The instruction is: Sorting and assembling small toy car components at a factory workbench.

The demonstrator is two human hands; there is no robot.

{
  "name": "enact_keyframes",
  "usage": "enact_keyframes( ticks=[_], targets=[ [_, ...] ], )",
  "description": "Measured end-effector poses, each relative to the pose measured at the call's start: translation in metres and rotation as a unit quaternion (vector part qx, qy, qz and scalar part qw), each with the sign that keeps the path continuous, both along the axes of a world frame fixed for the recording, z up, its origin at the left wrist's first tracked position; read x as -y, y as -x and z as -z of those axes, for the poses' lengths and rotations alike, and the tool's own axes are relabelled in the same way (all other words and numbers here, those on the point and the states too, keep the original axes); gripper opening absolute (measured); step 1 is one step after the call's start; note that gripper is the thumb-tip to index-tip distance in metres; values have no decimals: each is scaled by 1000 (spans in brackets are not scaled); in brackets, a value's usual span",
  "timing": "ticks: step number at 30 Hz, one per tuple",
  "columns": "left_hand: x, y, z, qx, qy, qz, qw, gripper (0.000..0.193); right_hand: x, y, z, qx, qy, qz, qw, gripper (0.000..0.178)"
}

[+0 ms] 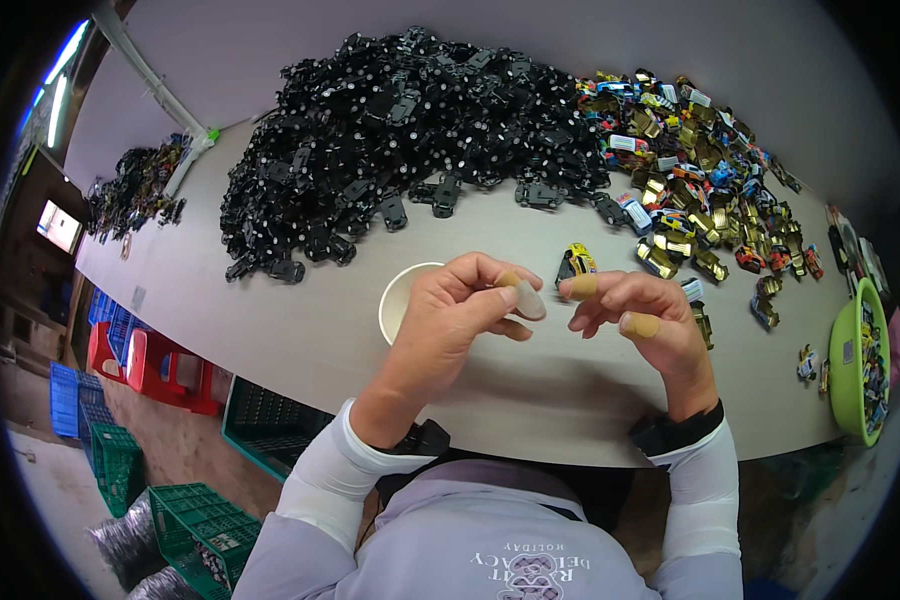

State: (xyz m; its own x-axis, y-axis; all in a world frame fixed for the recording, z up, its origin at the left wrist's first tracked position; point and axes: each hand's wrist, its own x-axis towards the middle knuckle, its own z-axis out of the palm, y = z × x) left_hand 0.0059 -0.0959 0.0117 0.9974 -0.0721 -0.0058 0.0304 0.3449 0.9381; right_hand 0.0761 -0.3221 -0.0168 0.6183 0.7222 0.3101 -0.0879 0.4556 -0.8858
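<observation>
Near the table's middle, my left hand [450, 315] pinches a small pale, rounded piece [531, 301] between thumb and fingers. What kind of piece it is I cannot make out. My right hand [640, 310] is open just to the right of it, fingers apart and nothing seen in them. Tan tape is wrapped round fingertips on both hands. Just beyond the gap between the hands lies a yellow and black toy car body [576, 262]. A white bowl [394, 305] is partly hidden behind my left hand.
A large heap of black toy car bases [410, 120] covers the back. Colourful car bodies [690, 180] pile up at the back right. A green basin [847, 370] with more cars stands at the right edge. Crates [205, 525] and red stools [160, 370] are on the floor, left.
</observation>
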Motion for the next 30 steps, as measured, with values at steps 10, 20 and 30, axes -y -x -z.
enact_keyframes(
  ticks=[10,20,30],
  targets=[
    [9,0,7,-64,47,78,994,18,-3,14,-11,43,112,16,993,21],
    [14,0,11,-68,54,87,992,27,-6,14,-12,65,80,39,994,16],
    [18,-3,18,-42,66,76,994,28,-4,15,-8,92,125,66,986,14]
  ],
)
